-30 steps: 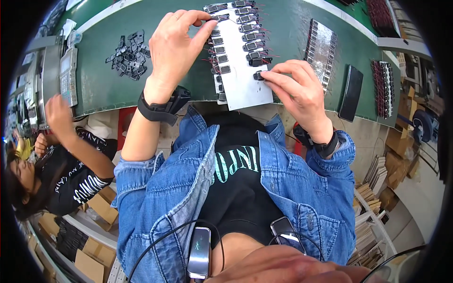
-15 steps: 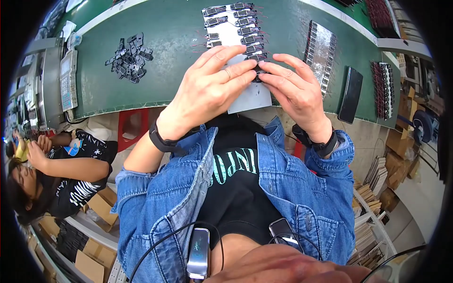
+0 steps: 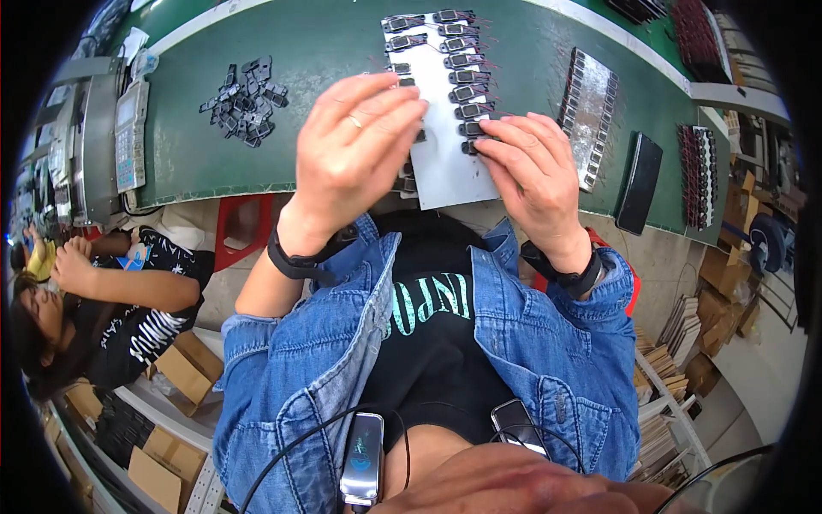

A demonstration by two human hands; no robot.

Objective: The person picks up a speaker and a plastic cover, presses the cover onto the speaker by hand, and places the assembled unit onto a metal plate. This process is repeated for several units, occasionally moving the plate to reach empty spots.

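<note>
A white sheet (image 3: 445, 176) lies on the green table in front of me, with a column of small black speaker-like modules (image 3: 467, 75) with thin dark red wires down each long side. My right hand (image 3: 538, 167) has its fingertips closed at the lowest small black module (image 3: 468, 146) of the right column; the thumb side is partly hidden. Over the left column is my left hand (image 3: 355, 137), its fingers stretched out side by side and its thumb hidden. I see nothing held in it, and it covers part of that column.
Loose black plastic pieces (image 3: 244, 101) form a pile at the left. Further right lie a second panel edged with small modules (image 3: 591, 116), a dark phone (image 3: 640, 182) and another wired strip (image 3: 698, 176). A keypad device (image 3: 130, 137) stands far left; a co-worker (image 3: 128, 291) sits beyond it.
My left hand has drawn away from my right hand, leftward to the left column, uncovering the middle of the sheet. My right hand stays by the lowest right module.
</note>
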